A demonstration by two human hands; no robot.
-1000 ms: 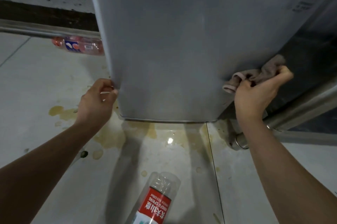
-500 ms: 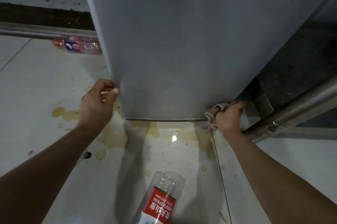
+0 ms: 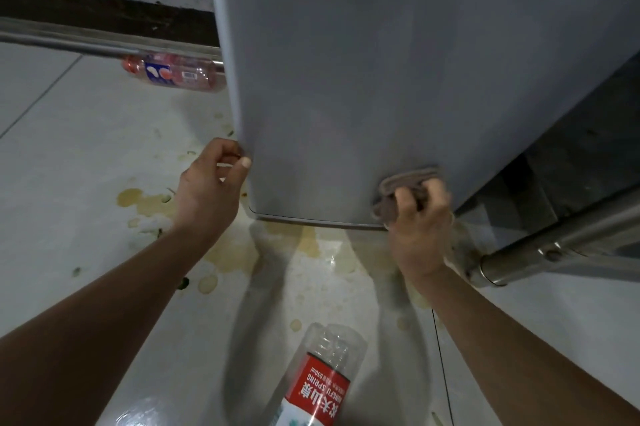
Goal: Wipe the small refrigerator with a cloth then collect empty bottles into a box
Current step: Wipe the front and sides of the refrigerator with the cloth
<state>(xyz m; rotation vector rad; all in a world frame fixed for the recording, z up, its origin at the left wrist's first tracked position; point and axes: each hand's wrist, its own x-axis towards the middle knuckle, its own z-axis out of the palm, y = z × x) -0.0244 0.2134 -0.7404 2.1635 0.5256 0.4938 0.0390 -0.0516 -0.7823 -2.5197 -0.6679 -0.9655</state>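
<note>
The small grey refrigerator (image 3: 363,79) fills the upper middle of the head view, its lower front edge just above the floor. My left hand (image 3: 211,190) grips the refrigerator's lower left edge. My right hand (image 3: 420,221) holds a brownish cloth (image 3: 401,188) pressed against the door's lower right corner. A clear empty bottle with a red label (image 3: 322,384) lies on the floor below, between my arms. A second bottle with a pink and blue label (image 3: 173,74) lies on the floor to the left of the refrigerator.
The pale tiled floor (image 3: 86,155) carries yellowish stains (image 3: 145,200) under and left of the refrigerator. A steel tube (image 3: 554,249) runs along the right at floor level. A metal rail (image 3: 69,41) and dark wall base cross the back left.
My right hand carried the cloth down the refrigerator's right side to its bottom corner, then onto the lower front. My left hand kept its grip on the left edge.
</note>
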